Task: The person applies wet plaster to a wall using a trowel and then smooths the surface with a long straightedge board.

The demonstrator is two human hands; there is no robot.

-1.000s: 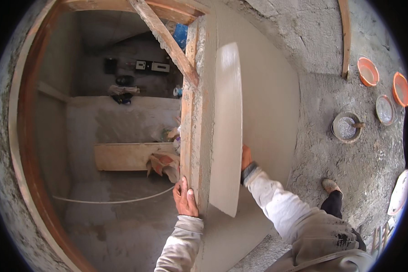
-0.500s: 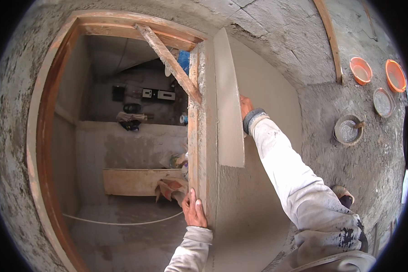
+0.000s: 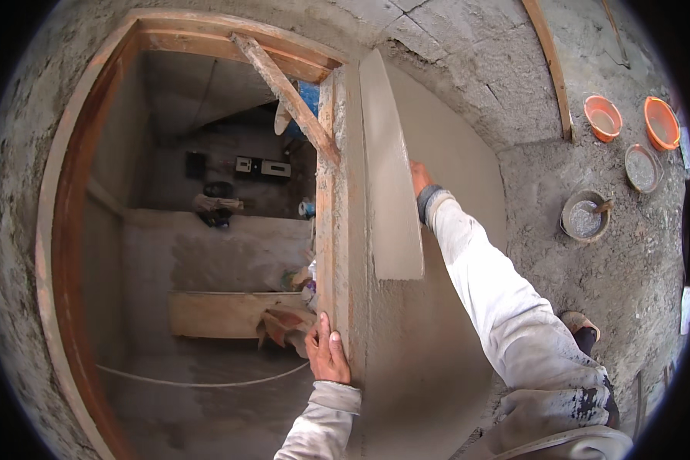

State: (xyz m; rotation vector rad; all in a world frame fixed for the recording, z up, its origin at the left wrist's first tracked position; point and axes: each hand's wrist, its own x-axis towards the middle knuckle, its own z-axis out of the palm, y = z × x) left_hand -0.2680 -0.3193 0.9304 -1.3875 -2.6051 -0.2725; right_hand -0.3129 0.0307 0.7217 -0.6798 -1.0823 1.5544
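Observation:
My left hand (image 3: 328, 354) rests on the inner wooden edge of the door frame (image 3: 326, 253), its fingers stretched along the timber. My right hand (image 3: 420, 178) grips a long, flat plastering float (image 3: 387, 176) from behind, so the handle is hidden. The float stands lengthwise against the smooth grey plaster (image 3: 445, 322) beside the frame, its long left edge close to the corner strip. A slanted wooden brace (image 3: 287, 96), crusted with mortar, crosses the frame's upper corner.
Beyond the doorway lie a board (image 3: 207, 313), a torn sack (image 3: 284, 330), a curved cord (image 3: 169, 380) and small items. On the right are orange basins (image 3: 602, 115), a grey bucket (image 3: 571, 218), a paler pail (image 3: 642, 167), a leaning wooden batten (image 3: 548, 69) and a foot (image 3: 579, 326).
Since a second ago the float and my right hand have moved up along the plaster, then slightly rightward. My left hand still touches the frame. The whole view has shifted somewhat.

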